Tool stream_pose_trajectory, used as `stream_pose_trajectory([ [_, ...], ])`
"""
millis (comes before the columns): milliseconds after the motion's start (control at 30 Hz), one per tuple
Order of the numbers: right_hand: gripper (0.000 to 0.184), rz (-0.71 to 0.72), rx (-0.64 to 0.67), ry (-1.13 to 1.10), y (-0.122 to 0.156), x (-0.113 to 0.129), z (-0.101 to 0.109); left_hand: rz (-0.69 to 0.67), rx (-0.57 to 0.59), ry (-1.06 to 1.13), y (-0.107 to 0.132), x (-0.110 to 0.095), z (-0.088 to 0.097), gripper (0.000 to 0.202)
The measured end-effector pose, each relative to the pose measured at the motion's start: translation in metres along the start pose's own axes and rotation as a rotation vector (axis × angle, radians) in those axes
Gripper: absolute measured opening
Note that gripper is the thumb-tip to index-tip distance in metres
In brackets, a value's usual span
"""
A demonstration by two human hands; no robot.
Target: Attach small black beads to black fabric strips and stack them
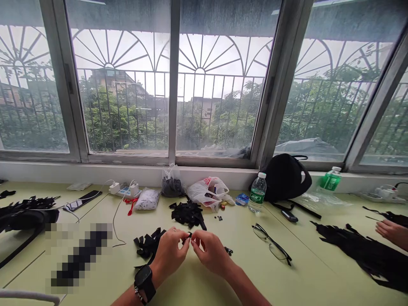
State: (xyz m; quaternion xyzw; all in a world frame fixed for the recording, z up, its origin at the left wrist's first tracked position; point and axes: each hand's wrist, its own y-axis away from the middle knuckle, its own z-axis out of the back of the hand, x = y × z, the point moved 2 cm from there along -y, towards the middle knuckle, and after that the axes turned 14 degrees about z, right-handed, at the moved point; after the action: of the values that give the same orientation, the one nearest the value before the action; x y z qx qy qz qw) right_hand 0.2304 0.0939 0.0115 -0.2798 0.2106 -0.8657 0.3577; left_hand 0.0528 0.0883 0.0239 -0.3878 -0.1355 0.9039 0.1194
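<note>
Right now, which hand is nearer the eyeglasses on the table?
Right. The right hand is to the left of the eyeglasses, not touching them. The left hand is farther left, beyond the right hand, with both hands at a small black piece.

No readable text; print on water bottle label point(256, 197), white plastic bag point(204, 192) too small

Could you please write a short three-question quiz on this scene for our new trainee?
1. What colour is the small piece held between the left hand and right hand?
2. Which of those hands wears the watch?
3. True or false: the phone lies to the left of the hands.

Key: 1. Black. 2. The left hand. 3. True.
</note>
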Motion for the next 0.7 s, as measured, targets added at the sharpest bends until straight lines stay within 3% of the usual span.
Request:
stream_pose_trajectory([
  [167,0.012,0.048,0.061,0.103,0.003,-0.004,-0.013,-0.059,0.004,-0.080,0.001,-0.003,0.000,0.026],
  [700,0.013,0.175,0.073,0.403,0.002,0.018,-0.011,-0.040,0.018,-0.135,0.001,-0.005,-0.001,0.022],
])
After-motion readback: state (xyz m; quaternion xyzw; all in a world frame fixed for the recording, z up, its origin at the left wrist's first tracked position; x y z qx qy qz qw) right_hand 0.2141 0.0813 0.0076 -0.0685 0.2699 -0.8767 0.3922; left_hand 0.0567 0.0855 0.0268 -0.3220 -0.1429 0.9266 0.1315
